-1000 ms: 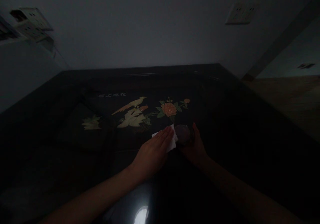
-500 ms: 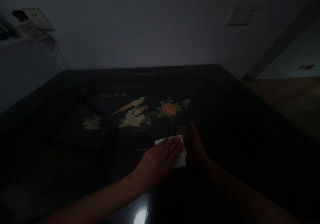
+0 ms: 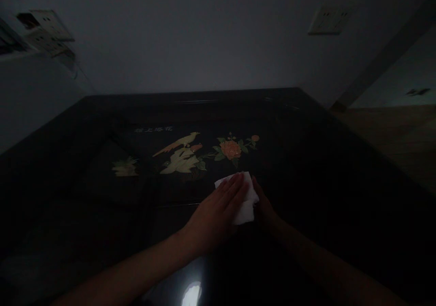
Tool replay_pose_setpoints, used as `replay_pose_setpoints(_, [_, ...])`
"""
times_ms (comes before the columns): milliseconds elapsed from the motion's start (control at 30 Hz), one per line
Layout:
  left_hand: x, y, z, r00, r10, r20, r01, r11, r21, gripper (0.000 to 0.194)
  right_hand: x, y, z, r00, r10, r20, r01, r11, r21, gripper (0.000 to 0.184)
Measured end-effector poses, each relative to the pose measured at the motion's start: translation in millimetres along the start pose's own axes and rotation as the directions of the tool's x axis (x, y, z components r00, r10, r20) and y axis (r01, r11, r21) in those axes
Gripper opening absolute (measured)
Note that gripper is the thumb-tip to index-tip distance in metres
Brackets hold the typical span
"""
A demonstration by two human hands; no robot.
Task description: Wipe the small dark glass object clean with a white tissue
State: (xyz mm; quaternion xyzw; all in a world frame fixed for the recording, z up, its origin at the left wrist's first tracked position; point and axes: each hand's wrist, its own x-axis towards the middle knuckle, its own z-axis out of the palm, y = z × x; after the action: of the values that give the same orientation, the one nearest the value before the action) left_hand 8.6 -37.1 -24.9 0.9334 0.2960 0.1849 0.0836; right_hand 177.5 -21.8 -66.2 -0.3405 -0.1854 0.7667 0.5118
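My left hand (image 3: 216, 208) presses a folded white tissue (image 3: 245, 211), its fingers laid together across the top. The tissue lies against a thing between my two hands, and covers it from view. My right hand (image 3: 266, 208) is close at the tissue's right edge, its thumb side up and its fingers mostly lost in the dark. Both hands are over the near part of a black, glossy tabletop (image 3: 190, 108). Beyond them the surface bears a coloured picture of a bird (image 3: 182, 141) and a pink flower (image 3: 230, 149).
A pale wall stands behind the tabletop, with a socket plate (image 3: 329, 20) at right and more sockets (image 3: 51, 25) at left. Wooden floor (image 3: 402, 124) shows on the right. Bright light reflects off the near surface. The scene is very dim.
My left hand and the tissue have shifted slightly up and right. The clear, rounded, glassy thing by my right hand is now hidden behind the tissue. My right thumb is lower.
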Motion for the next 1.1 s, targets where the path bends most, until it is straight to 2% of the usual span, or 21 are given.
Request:
replay_pose_setpoints(100, [1.2,-1.7,-3.6,0.998,-0.059,0.002,0.059,0.998,-0.030,0.094,0.6,-0.4,8.3,1.000,0.000,-0.018,0.000,1.000,0.017,0.038])
replay_pose_setpoints(267, [1.4,-5.2,-8.0,0.990,-0.124,-0.061,0.119,0.991,-0.067,0.080,-1.8,-3.3,20.0,1.000,0.007,0.000,-0.007,0.999,0.035,0.044])
replay_pose_setpoints(467, [2.7,-8.9,-8.7,0.957,-0.278,-0.084,0.235,0.910,-0.342,0.054,-2.2,-6.6,19.3,1.000,0.018,0.017,-0.019,0.998,0.053,0.042])
replay_pose_setpoints(600, [2.7,-7.5,-4.7,0.945,-0.314,-0.088,0.249,0.868,-0.429,0.051,-0.8,-9.0,19.9,1.000,0.020,-0.014,-0.019,0.994,0.108,0.040])
replay_pose_setpoints(833, [-8.1,-2.7,14.3,0.981,-0.178,-0.081,0.149,0.947,-0.284,0.078,2.6,-14.1,16.2,0.998,0.034,-0.043,-0.023,0.976,0.218,0.037])
replay_pose_setpoints(1033, [-5.5,-4.2,12.9,0.999,-0.051,-0.011,0.048,0.983,-0.177,0.091,7.4,-2.6,8.5,0.999,0.023,-0.034,-0.017,0.985,0.170,0.039])
replay_pose_setpoints(1100, [-3.2,-6.3,12.2,0.999,-0.039,-0.024,0.034,0.986,-0.161,0.091,7.9,-0.1,8.3,0.999,0.026,-0.025,-0.021,0.987,0.161,0.040])
